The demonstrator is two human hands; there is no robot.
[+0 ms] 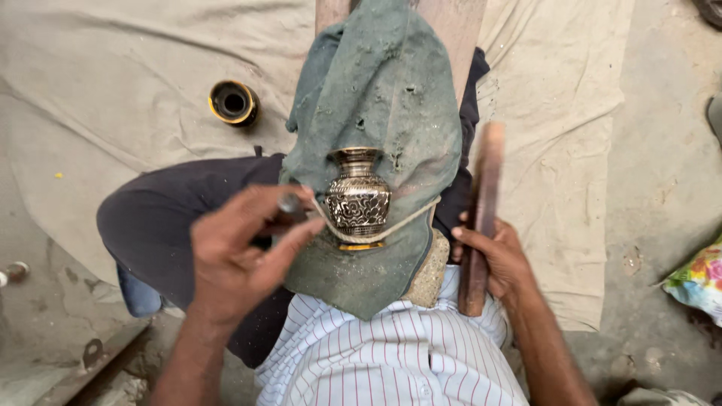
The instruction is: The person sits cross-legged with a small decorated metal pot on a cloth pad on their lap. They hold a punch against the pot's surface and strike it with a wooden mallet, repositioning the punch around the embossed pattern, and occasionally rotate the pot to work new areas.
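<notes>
Striped white shirt (391, 353) fills the bottom of the view, closest to the camera, and both forearms rise from it. Left hand (241, 252) is bent at the wrist, with the fingers curled together and pinched on a small dark tool (289, 204); the tip of this tool is just beside the left side of the brass vase (358, 199). Right hand (496, 259) is lower at the right side, the fingers wrapped and closed around a wooden stick (481, 218). This stick has its long axis nearly vertical in the picture, the upper end pointing away from the person and blurred.

Between both hands, the vase lies on a green-grey dusty cloth (383, 98) that covers a wooden plank (451, 30). Its long axis runs along the plank, the neck and mouth pointing away from the person, the foot toward the shirt. A pale cord (391, 229) goes around its lower part.

Further out, dark trousers (165, 218) cover the bent leg at the left. A small black and yellow round container (234, 102) stands on the beige sheet (113, 83), well apart from the vase.
</notes>
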